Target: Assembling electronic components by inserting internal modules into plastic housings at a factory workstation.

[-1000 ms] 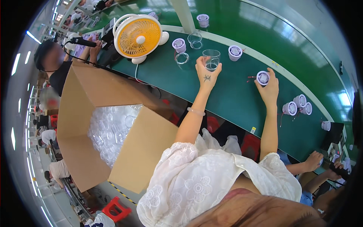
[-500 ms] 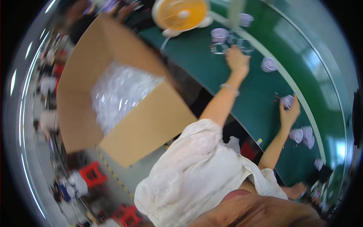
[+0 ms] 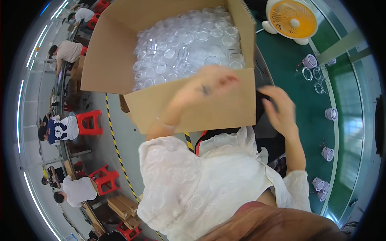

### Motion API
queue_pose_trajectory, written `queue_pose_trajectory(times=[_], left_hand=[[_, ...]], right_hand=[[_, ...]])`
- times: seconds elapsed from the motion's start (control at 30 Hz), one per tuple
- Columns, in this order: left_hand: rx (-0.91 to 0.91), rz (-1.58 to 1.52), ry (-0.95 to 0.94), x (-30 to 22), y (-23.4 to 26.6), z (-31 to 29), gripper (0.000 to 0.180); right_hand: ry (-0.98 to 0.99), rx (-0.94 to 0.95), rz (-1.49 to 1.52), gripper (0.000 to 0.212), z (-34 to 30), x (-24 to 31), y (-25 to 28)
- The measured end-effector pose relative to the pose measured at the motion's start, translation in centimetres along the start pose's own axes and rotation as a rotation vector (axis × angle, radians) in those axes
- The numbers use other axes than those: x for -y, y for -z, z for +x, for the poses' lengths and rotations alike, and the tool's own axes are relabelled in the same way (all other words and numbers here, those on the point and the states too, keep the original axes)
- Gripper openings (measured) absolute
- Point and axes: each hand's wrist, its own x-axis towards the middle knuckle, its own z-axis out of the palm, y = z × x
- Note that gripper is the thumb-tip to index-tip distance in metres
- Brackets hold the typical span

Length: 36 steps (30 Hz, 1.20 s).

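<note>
My left hand (image 3: pixel 209 86) reaches over the near flap of a big cardboard box (image 3: pixel 193 106). It is blurred and its fingers do not show clearly, so I cannot tell if it holds anything. Clear round plastic parts (image 3: pixel 169 53), like short cups, fill the box in rows. My right hand (image 3: pixel 281 108) hovers by the box's right corner near the table edge, thumb and fingers apart with nothing seen between them. On the green table, clear rings (image 3: pixel 307 74) lie near a pale purple round part (image 3: pixel 309 61). Another purple part (image 3: pixel 327 154) with thin wires stands farther down.
An orange and white fan (image 3: pixel 293 20) stands on the green table (image 3: pixel 281 60), beside a pale post (image 3: pixel 341 50). More purple parts (image 3: pixel 318 184) are grouped lower right. At left, several people sit at benches; a red stool (image 3: pixel 89 122) and striped floor tape (image 3: pixel 116 150) show.
The view has swung toward the box. My left hand has gone from the clear rings to the box. My right hand has let go of a purple part and moved left, off the table.
</note>
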Motion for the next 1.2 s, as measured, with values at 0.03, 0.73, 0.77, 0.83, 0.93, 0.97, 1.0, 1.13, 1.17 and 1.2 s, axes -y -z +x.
queue_pose_trajectory(times=[0.03, 0.73, 0.77, 0.83, 0.93, 0.97, 1.0, 1.13, 1.17, 1.2], left_hand=[[-0.053, 0.093, -0.006, 1.8, 2.6, -0.2, 0.023], [0.066, 0.155, 0.302, 16.2, 11.5, 0.3, 0.014], [0.076, 0.164, 0.307, 16.6, 12.1, 0.1, 0.014], [0.056, 0.253, 0.008, 16.8, 12.5, -0.3, 0.011], [0.303, 0.277, 0.078, 16.3, 13.7, -0.7, 0.009], [0.422, 0.21, 0.141, 16.0, 14.1, -0.9, 0.008], [0.422, 0.21, 0.15, 16.0, 14.7, -1.2, 0.008], [0.504, -0.135, 0.383, 16.3, 16.0, -2.5, 0.006], [0.482, -0.019, 0.284, 16.7, 15.4, -2.6, 0.006], [0.459, 0.095, 0.181, 17.0, 15.0, -2.4, 0.006]], right_hand=[[0.029, 0.107, 0.043, 0.022, 2.1, -0.7, -2.4], [-0.204, 0.625, -0.492, 0.038, 12.9, -8.5, -15.2], [0.026, 0.669, -0.467, 0.035, 12.8, -8.9, -15.6], [0.032, 0.779, -0.462, 0.034, 13.5, -9.6, -15.8], [0.004, 0.847, -0.402, 0.034, 14.4, -9.1, -15.2], [-0.04, 0.8, -0.349, 0.035, 15.1, -8.7, -14.5], [-0.037, 0.803, -0.342, 0.035, 15.8, -8.2, -13.9], [0.074, 0.761, -0.332, 0.05, 17.7, -8.6, -15.1], [0.071, 0.755, -0.231, 0.059, 18.1, -9.3, -16.1], [0.072, 0.751, -0.232, 0.059, 18.9, -9.6, -17.0]])
